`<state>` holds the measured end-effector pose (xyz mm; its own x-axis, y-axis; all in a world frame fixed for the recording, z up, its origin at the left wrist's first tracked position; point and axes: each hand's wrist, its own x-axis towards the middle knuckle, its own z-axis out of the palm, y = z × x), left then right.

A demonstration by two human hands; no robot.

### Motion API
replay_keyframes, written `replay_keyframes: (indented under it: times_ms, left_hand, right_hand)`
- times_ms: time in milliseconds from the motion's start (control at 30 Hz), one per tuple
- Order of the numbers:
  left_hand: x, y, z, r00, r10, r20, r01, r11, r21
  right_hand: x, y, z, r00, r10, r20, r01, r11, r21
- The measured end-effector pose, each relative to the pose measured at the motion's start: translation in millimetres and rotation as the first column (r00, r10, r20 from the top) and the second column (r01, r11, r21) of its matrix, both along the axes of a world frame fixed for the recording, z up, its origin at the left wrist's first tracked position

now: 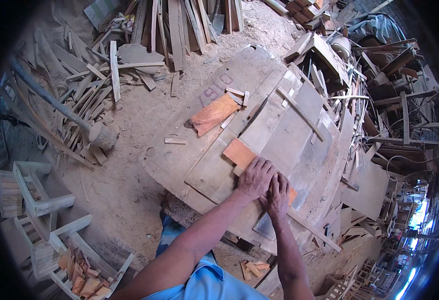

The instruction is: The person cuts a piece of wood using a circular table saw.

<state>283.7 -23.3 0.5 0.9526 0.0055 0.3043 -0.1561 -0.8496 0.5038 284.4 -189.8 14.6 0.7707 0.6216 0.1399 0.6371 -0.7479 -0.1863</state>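
Note:
A reddish-orange wooden board (238,153) lies across the work table (172,162), beneath both my hands. My left hand (256,179) grips it near the middle, fingers curled over its far edge. Close against it, my right hand (278,195) holds the same board, whose right end shows past the fingers. A pale wooden strip (313,229) runs along the board's near side. Beyond the hands, a dark saw blade (254,119) sticks up from a slot in the table. Left of the blade rests another reddish board (214,114) with small offcuts (243,96) at its end.
A long batten (299,114) lies on the table right of the blade. Scrap wood heaps (84,95) cover the floor at left, with planks (174,30) standing behind. Wooden frames (44,202) sit at lower left. Timber piles (349,85) crowd the right side.

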Motion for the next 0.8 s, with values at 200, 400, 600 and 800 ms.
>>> replay_keyframes:
  times_ms: [200,400,600,800]
  left_hand:
    - [13.9,-1.5,-3.0,1.0,0.015,0.023,-0.014,1.0,-0.014]
    - [24.2,0.0,-1.4,0.998,0.022,0.059,-0.018,0.998,-0.065]
    - [35.4,1.0,0.6,0.996,0.027,0.083,-0.019,0.996,-0.092]
    - [47.6,0.6,0.1,0.997,0.02,0.081,-0.012,0.995,-0.095]
  right_hand:
    - [12.4,0.3,0.8,1.0,-0.01,-0.008,0.01,1.0,-0.007]
    - [24.4,-0.5,-0.3,1.0,0.012,0.01,-0.013,1.0,0.015]
    - [35.7,-0.8,-1.2,1.0,0.012,0.013,-0.012,1.0,0.018]
    - [47.3,-0.8,0.8,1.0,0.002,-0.002,-0.002,1.0,0.017]
